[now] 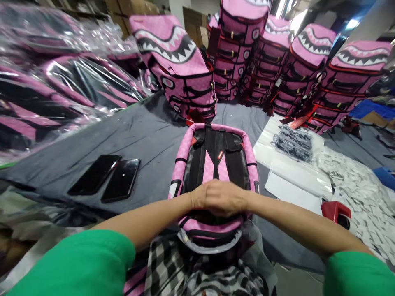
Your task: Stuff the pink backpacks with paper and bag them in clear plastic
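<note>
A pink and black backpack [211, 220] lies on the table directly in front of me, its black back panel and shoulder straps facing up. My left hand [200, 196] and my right hand [226, 199] meet over its lower middle, one overlapping the other. Both look closed, with fingers curled down against the pack. Whatever they hold is hidden beneath them, and the hands are a little blurred. Clear plastic [212, 248] shows around the near end of the backpack.
Stacks of pink shark-mouth backpacks [173, 53] stand at the back. Plastic-wrapped backpacks [89, 80] are piled on the left. Two black phones [121, 181] lie left of the pack. White sheets [290, 189], a red tape dispenser [335, 211] and many small white packets [361, 189] are on the right.
</note>
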### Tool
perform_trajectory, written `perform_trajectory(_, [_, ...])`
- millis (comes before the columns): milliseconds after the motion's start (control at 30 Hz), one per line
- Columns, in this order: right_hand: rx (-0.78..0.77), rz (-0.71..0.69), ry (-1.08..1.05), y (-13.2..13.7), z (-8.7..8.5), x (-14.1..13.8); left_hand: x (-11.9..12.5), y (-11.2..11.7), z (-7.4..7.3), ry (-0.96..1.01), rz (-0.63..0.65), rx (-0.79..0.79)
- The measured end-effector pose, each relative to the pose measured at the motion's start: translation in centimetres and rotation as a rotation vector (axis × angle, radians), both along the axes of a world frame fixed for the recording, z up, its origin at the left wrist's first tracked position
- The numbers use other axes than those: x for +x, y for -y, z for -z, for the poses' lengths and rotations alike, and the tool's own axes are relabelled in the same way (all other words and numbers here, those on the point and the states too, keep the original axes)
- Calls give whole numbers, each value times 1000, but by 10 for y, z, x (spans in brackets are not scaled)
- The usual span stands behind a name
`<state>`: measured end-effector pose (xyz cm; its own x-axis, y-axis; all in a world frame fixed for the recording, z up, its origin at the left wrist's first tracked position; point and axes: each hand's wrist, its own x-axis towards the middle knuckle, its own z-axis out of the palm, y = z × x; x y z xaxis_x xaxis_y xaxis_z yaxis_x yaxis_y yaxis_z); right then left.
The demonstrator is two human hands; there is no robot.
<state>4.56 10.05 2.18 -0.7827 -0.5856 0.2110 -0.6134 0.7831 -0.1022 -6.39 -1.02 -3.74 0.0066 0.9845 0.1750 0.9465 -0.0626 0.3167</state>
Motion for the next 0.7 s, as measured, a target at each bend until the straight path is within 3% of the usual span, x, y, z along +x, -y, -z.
perform_trajectory(67, [105,-224,100,13,-3,6,-10,-3,-6,-37,-80,29])
perform_trajectory(200, [165,-228,215,22,14,0,-18,-2,4,-100,-343,46])
perform_trajectory(300, [152,-300,251,17,40,-5,-14,0,16,-105,-389,67])
perform_trajectory(400, [117,-230,208,10,66,-9,-13,-2,17,-106,-412,101])
perform_trajectory(500, [106,-125,102,8,80,-10,-11,-5,12,-115,-487,71])
perform_trajectory(600, [125,-50,-46,17,77,1,3,2,10,-138,-607,24])
perform_trajectory(700, [103,-6,-263,20,61,22,27,20,17,-174,-630,-8])
